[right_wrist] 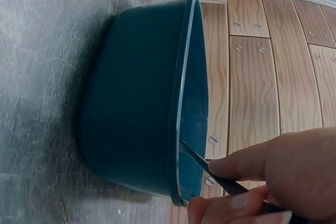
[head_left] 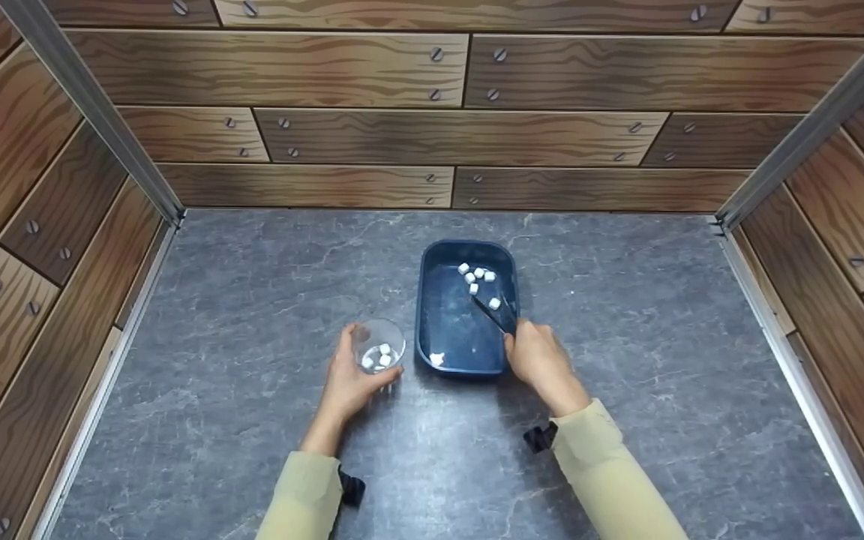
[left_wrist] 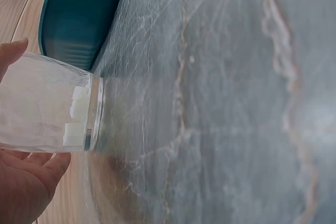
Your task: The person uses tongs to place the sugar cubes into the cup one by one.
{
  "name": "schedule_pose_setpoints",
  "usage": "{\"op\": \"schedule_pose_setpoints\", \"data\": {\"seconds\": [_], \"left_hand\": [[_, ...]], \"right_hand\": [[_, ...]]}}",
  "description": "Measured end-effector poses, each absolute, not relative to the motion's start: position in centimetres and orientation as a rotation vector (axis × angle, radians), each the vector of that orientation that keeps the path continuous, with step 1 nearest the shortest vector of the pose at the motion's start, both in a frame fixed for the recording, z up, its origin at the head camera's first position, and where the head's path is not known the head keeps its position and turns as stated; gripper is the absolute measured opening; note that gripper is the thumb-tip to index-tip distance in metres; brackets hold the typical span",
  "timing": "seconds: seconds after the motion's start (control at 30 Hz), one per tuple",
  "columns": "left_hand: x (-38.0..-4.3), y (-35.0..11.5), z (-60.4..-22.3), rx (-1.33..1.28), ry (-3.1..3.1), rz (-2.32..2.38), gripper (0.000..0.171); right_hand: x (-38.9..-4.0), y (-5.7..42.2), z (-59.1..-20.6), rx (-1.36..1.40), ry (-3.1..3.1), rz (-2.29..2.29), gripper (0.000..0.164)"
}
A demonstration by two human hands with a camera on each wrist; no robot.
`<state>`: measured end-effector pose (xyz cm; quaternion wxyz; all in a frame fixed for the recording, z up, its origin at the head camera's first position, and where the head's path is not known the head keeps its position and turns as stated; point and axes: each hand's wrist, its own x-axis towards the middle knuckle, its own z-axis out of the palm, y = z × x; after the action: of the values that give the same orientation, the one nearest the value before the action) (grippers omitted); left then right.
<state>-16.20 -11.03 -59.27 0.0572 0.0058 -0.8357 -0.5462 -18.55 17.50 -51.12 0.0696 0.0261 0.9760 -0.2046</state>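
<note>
My left hand (head_left: 353, 381) holds a clear cup (head_left: 379, 334) standing on the floor surface, thumb on one side and fingers on the other. A few white cubes (left_wrist: 74, 134) lie at the bottom of the cup. Over the near right edge of a dark blue basin (head_left: 451, 330), my right hand (head_left: 541, 358) grips black tweezers (head_left: 493, 316). Their two arms are spread apart and reach inside the basin. One white cube (head_left: 494, 303) appears between the arms in the head view; whether they touch it I cannot tell. Several more white cubes (head_left: 478, 273) lie toward the basin's far end.
A whitish piece (head_left: 437, 359) sits in the basin's near left corner. The basin and cup stand side by side on a grey marbled surface (head_left: 267, 285). Wood-patterned panels (head_left: 372, 135) with metal edge strips (head_left: 814, 390) enclose the back and both sides.
</note>
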Motion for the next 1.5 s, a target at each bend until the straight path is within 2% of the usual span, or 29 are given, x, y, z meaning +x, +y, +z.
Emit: {"op": "schedule_pose_setpoints", "data": {"seconds": [1.5], "left_hand": [[-16.24,-11.12,-59.56,0.018,-2.523,-1.692,0.102]], "right_hand": [[-19.13,16.53,-51.43,-0.045,2.975,-0.423,0.023]]}}
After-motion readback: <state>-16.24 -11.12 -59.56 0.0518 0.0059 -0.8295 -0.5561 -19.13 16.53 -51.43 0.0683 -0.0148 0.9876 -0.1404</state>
